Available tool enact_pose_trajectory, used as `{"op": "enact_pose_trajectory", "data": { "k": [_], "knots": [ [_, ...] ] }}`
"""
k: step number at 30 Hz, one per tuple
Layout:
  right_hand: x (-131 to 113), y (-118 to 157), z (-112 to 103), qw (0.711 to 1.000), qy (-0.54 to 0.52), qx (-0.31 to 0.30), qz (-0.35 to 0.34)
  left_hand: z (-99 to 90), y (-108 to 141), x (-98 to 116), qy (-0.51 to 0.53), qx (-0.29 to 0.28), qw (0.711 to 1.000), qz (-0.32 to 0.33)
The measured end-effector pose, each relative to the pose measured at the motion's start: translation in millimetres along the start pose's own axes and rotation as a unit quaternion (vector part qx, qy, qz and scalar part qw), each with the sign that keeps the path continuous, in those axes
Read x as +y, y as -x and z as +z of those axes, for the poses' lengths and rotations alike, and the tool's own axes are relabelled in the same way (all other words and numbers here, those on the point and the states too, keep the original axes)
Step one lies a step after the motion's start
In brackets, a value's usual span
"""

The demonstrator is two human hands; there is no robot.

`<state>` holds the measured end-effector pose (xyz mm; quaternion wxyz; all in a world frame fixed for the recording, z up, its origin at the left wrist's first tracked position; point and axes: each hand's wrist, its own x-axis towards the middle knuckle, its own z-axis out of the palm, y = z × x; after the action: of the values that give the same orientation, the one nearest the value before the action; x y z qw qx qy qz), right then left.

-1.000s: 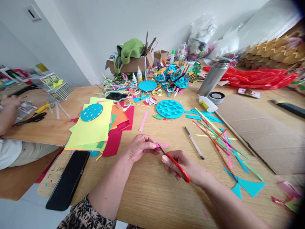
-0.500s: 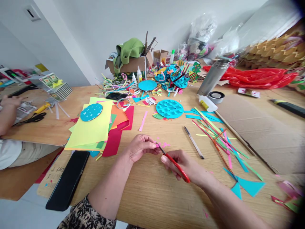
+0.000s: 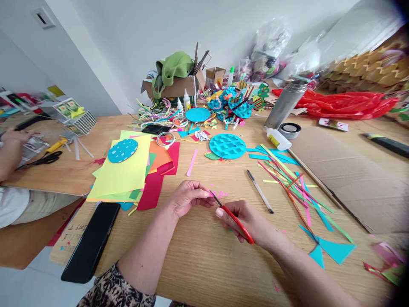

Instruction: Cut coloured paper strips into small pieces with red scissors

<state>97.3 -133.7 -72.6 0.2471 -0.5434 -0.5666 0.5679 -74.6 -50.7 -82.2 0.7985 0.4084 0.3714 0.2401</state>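
Head view: I am holding nearly the same pose as half a second ago, with the red-handled scissors (image 3: 235,219) tilting only slightly differently and the papers around me lying where they were. My left hand (image 3: 191,198) is pinching a small pink paper piece (image 3: 211,194) between thumb and fingers, while my right hand (image 3: 247,216) is clamping the scissors, whose dark tips are meeting the left fingertips above the wooden table (image 3: 198,251). Pink scraps (image 3: 222,193) are lying just beyond. Bare tabletop is stretching between my forearms towards the near edge; on my right, a pen (image 3: 260,192) is lying near, and a brown cardboard sheet (image 3: 348,179) is taking up the far side. A black phone (image 3: 91,243) is resting by the left edge. Smooth yellow paper (image 3: 119,183) is topping a coloured stack, a turquoise oval (image 3: 227,146) is showing rows of raised, scale-like flaps, narrow paper strips (image 3: 289,181) are tangling, and a brushed-metal bottle (image 3: 285,105) is standing behind them.
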Motion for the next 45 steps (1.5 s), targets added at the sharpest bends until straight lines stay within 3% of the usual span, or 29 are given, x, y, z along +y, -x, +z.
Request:
{"op": "enact_pose_trajectory", "data": {
  "k": [21,33,45],
  "knots": [
    [3,-3,-1,0.999,-0.026,0.028,0.037,-0.3,1,1,-0.002,0.025,1.000,0.006],
    [4,-4,0,0.998,-0.027,0.047,0.014,33.8,-2,-20,0.181,0.118,0.974,0.070],
    [8,-7,4,0.995,0.049,0.079,-0.024,46.2,0,-33,0.204,0.163,0.960,0.102]
  ]
}}
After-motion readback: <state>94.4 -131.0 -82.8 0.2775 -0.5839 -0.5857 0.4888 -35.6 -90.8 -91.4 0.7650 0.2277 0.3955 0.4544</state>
